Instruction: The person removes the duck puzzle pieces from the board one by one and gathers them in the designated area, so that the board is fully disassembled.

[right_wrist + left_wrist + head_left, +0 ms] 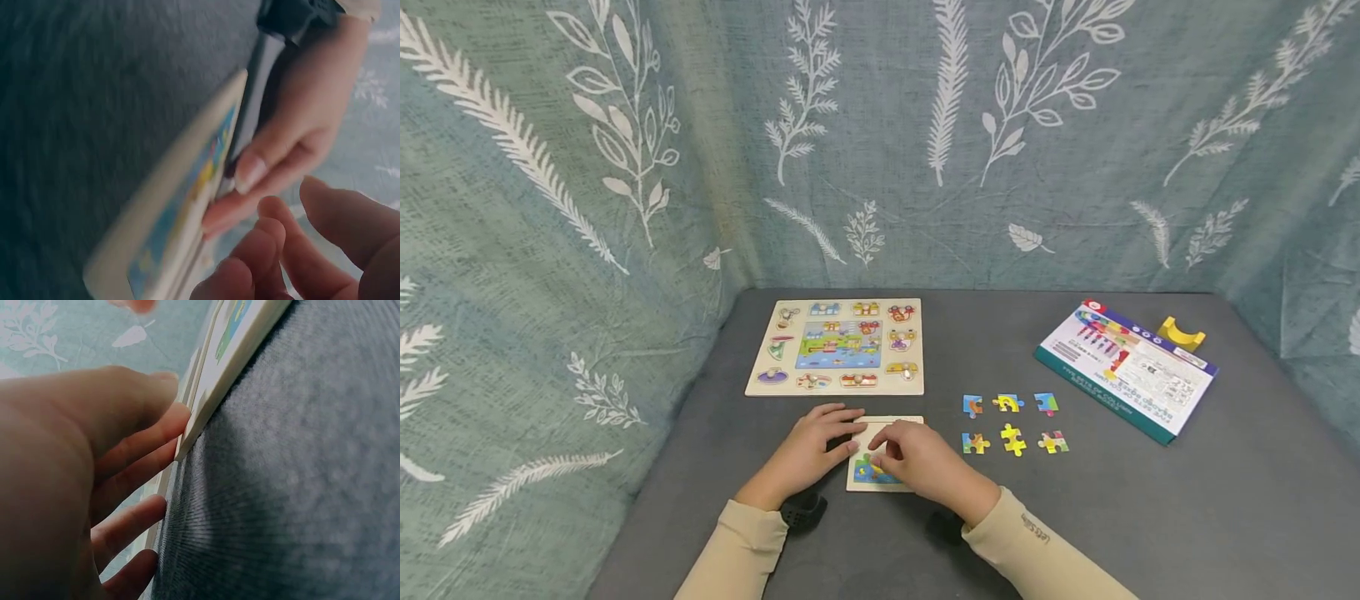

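A small wooden puzzle board [887, 422] lies flat in front of me in the head view. Its lower part carries a blue, green and yellow picture section [867, 472], while its upper part is pale wood. My left hand [812, 446] touches the board's left edge with spread fingers; in the left wrist view its thumb [147, 394] and forefinger are right at that edge. Over the board's right side hovers my right hand [917, 458], fingers loosely bent and partly covering the picture. In the right wrist view nothing shows between its thumb [344, 215] and fingers.
Several loose jigsaw pieces [1012, 440] lie in two rows right of the board. Behind it is a larger wooden peg puzzle [760, 389]. A flat printed box [1127, 371] sits at the right, with a yellow arch [1182, 335] beyond. Patterned curtains [895, 225] border the grey table.
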A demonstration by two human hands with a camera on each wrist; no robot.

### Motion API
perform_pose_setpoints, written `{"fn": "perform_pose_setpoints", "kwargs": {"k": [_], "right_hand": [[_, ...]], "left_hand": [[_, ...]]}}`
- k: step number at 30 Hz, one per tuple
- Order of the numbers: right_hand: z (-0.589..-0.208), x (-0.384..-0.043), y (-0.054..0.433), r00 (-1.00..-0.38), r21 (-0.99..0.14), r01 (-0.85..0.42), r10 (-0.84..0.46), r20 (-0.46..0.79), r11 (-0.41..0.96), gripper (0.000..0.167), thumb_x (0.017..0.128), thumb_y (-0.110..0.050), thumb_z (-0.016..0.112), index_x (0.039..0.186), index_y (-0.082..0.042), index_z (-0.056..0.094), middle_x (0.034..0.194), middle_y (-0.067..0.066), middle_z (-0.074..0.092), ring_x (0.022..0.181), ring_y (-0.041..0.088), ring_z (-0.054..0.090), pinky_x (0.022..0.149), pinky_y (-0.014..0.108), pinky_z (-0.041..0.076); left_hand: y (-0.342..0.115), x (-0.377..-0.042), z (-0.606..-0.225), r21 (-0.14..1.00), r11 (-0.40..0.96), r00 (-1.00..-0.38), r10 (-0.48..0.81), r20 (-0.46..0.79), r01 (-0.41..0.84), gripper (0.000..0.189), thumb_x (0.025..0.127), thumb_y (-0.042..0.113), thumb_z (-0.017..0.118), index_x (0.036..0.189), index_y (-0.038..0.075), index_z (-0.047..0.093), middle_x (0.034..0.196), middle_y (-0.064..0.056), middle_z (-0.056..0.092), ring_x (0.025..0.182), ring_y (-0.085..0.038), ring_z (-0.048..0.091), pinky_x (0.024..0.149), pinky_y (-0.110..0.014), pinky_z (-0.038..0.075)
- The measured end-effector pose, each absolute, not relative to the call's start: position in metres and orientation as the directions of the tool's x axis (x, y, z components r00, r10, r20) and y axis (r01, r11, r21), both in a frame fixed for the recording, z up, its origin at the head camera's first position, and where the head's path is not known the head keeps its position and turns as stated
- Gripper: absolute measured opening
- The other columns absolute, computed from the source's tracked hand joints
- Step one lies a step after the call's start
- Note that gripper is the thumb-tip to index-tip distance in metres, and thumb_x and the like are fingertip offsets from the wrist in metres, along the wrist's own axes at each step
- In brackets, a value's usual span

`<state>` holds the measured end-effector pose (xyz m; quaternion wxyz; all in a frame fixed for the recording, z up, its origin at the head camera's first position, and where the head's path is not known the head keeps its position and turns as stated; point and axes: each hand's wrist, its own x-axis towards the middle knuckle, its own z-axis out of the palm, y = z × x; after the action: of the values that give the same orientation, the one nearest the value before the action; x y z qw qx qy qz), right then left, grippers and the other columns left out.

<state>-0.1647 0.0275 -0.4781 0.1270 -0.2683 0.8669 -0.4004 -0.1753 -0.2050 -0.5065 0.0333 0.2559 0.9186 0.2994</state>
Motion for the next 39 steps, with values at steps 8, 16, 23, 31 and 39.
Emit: {"fn": "perform_pose_setpoints", "kwargs": {"k": [8,16,23,31,39], "right_hand": [[-0.489,-0.161,0.020,-0.766,-0.720,-0.430,-0.642,-0.029,0.545,0.030,0.096,-0.017,0.080,0.122,-0.002,0.075,0.077,-0.008,0.051,0.063,0.004,0.046,0.060,0.024,0.041],[-0.498,-0.154,0.017,-0.780,-0.612,-0.502,-0.626,0.016,0.611,0.035,0.094,-0.017,0.082,0.127,-0.007,0.077,0.082,-0.008,0.050,0.065,0.002,0.044,0.061,0.020,0.042],[-0.500,-0.152,0.018,-0.789,-0.602,-0.535,-0.605,0.105,0.593,0.020,0.091,-0.016,0.085,0.110,-0.011,0.082,0.110,-0.002,0.058,0.075,0.003,0.055,0.071,0.022,0.051],[-0.502,-0.153,0.018,-0.816,-0.677,-0.459,-0.574,0.067,0.574,0.032,0.090,-0.014,0.086,0.121,-0.012,0.078,0.100,-0.003,0.060,0.069,0.000,0.049,0.065,0.020,0.047],[-0.501,-0.153,0.017,-0.808,-0.622,-0.492,-0.586,0.064,0.610,0.041,0.091,-0.017,0.084,0.129,-0.006,0.074,0.101,0.000,0.052,0.068,0.001,0.047,0.065,0.020,0.046]], "left_hand": [[-0.204,-0.176,-0.507,0.571,0.699,-0.877,0.472,0.083,0.430,0.034,0.103,0.021,0.069,0.135,0.009,0.073,0.149,-0.008,0.060,0.145,-0.039,0.042,0.111,-0.070,0.030],[-0.206,-0.174,-0.510,0.578,0.701,-0.883,0.464,0.075,0.418,0.035,0.103,0.021,0.069,0.136,0.009,0.072,0.150,-0.009,0.059,0.145,-0.040,0.041,0.113,-0.069,0.029],[-0.205,-0.176,-0.509,0.584,0.702,-0.886,0.458,0.068,0.408,0.036,0.103,0.022,0.069,0.137,0.009,0.071,0.151,-0.007,0.058,0.146,-0.038,0.041,0.114,-0.068,0.028],[-0.203,-0.176,-0.508,0.569,0.707,-0.886,0.457,0.086,0.420,0.035,0.103,0.021,0.069,0.135,0.009,0.072,0.149,-0.009,0.059,0.145,-0.039,0.042,0.111,-0.070,0.030],[-0.201,-0.175,-0.506,0.565,0.711,-0.886,0.458,0.080,0.418,0.036,0.104,0.022,0.068,0.137,0.010,0.071,0.150,-0.010,0.058,0.146,-0.039,0.041,0.112,-0.070,0.029]]}}
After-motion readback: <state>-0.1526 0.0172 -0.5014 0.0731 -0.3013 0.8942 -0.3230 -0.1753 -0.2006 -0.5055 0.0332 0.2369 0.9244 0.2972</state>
